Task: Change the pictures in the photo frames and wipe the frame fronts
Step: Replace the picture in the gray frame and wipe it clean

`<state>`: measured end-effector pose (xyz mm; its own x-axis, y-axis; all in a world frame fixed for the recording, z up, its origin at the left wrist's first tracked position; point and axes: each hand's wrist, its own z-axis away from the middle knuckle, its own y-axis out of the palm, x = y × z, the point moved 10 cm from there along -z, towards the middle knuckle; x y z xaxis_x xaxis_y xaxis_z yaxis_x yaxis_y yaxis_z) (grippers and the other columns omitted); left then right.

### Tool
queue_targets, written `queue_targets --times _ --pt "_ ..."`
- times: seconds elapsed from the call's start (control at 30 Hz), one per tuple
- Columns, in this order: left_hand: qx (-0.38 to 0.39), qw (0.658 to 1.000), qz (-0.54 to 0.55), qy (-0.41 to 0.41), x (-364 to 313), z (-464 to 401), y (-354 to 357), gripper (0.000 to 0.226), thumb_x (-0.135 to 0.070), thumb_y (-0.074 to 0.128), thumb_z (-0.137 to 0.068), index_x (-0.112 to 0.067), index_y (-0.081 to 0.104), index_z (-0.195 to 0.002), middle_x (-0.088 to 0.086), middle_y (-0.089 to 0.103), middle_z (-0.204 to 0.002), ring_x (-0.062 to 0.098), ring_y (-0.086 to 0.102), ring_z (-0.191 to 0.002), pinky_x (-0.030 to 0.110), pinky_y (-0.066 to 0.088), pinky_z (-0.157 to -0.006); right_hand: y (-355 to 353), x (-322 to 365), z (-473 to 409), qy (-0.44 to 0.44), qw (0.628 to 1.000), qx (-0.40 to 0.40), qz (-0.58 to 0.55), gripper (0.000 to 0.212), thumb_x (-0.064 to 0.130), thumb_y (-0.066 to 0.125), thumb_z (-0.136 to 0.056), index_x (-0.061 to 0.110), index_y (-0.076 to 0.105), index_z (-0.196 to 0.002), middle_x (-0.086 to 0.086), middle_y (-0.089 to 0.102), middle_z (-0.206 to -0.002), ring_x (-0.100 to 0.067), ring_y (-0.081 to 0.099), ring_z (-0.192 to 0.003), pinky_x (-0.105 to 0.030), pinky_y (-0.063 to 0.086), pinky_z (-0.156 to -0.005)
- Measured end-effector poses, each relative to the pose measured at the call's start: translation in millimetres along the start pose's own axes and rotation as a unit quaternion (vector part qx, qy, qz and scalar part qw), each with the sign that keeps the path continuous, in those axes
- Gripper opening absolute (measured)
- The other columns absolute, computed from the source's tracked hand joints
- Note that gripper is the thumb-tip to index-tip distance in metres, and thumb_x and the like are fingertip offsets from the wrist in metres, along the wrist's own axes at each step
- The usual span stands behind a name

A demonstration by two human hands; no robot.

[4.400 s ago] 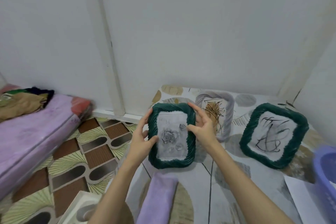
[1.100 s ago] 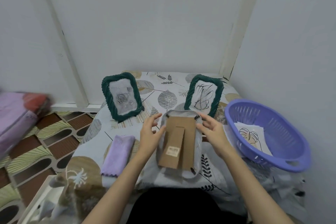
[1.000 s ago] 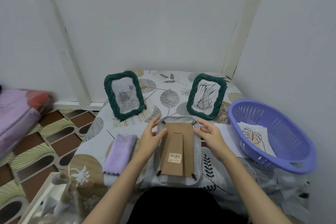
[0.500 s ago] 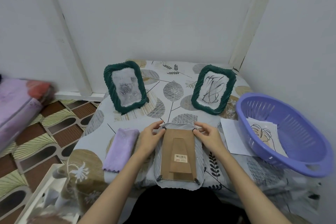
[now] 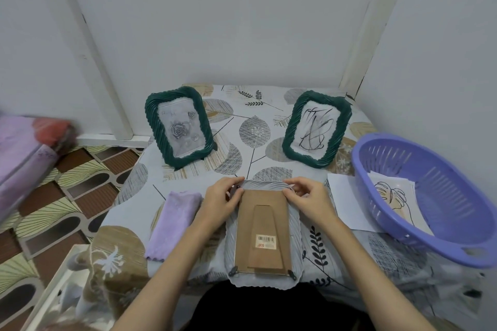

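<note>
Underneath, leaf-print tablecloth (image 5: 271,118), white walls (image 5: 215,13)

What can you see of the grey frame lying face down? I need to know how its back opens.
The grey frame lies face down at the table's near edge, its ribbed, wavy rim pale grey. A brown cardboard back fills it, with a folded-flat stand and a barcode sticker. Small dark turn clips sit at the two near corners. The left hand and right hand pinch at the two far corners, covering whatever is there. It looks closed.
</note>
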<state>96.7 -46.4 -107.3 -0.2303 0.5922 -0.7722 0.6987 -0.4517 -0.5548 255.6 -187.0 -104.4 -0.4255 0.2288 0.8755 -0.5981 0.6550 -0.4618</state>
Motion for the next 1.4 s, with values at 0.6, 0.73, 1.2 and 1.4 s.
queue_targets --times 0.6,0.73,1.2,1.4 --pt "0.089 0.995 -0.027 -0.034 17.4 -0.9 10.8 0.065 -0.059 0.066 -0.062 -0.018 0.062 -0.111 -0.006 0.062 -0.106 0.007 0.052 -0.099 0.022 0.039 -0.090 16.3 -17.6 -5.2 0.045 0.997 0.067 0.017 0.037 0.014 0.074 -0.075 0.016 0.065 -0.111 0.000 0.054 -0.080 -0.006 0.044 -0.062 -0.009 0.041 -0.065" --pt "0.094 0.989 -0.110 0.000 18.6 -6.5 20.0 0.059 -0.064 0.046 -0.068 -0.019 0.066 -0.100 -0.003 0.066 -0.104 0.017 0.057 -0.101 0.037 0.042 -0.093 21.6 -6.5 -5.3 0.003 0.994 0.045 0.096 0.028 0.016 0.069 -0.080 0.013 0.067 -0.107 0.002 0.055 -0.076 0.000 0.043 -0.064 -0.004 0.037 -0.062" --pt "0.276 0.947 -0.146 -0.071 10.0 49.1 28.7 0.110 -0.084 0.050 -0.034 -0.037 0.039 -0.134 -0.007 0.015 -0.155 0.017 0.011 -0.143 0.045 0.012 -0.117 26.4 -1.4 68.3 0.014 0.964 0.184 0.193 0.072 0.069 0.067 -0.057 0.035 0.056 -0.119 0.001 0.037 -0.137 -0.017 0.028 -0.129 -0.037 0.027 -0.111" --pt "0.249 0.957 -0.140 -0.050 12.2 50.3 31.8 0.131 -0.093 0.044 -0.026 -0.026 0.037 -0.139 -0.001 0.020 -0.154 0.017 0.017 -0.142 0.038 0.014 -0.118 33.1 -1.1 77.7 0.004 0.937 0.184 0.297 0.096 0.080 0.042 -0.052 0.029 0.043 -0.135 -0.008 0.025 -0.148 -0.024 0.022 -0.134 -0.036 0.023 -0.111"
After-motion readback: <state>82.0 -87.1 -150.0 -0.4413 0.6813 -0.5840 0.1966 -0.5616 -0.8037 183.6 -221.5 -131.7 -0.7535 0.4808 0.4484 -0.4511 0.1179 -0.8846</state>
